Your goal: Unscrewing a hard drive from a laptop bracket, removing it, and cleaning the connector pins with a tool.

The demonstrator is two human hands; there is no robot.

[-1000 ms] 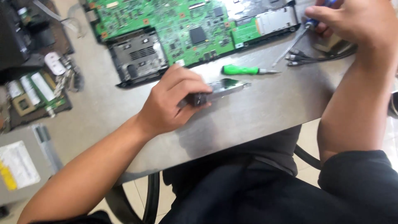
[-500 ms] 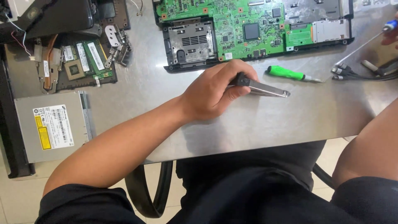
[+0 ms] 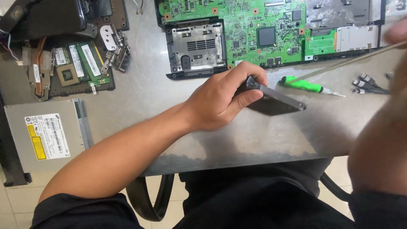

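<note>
Left hand (image 3: pixel 220 101) at frame centre is closed on one end of a flat metal drive caddy (image 3: pixel 277 98), now tilted up off the steel table (image 3: pixel 169 97) rather than lying flat as it was a second ago. Right hand (image 3: pixel 398 36) has swung to the upper right edge, blurred, a thin shaft running from it; grip can't be made out. Green screwdriver (image 3: pixel 303 84) lies loose just beyond the caddy, below the green motherboard (image 3: pixel 254 29); optical drive (image 3: pixel 44 135) sits at the left edge.
</note>
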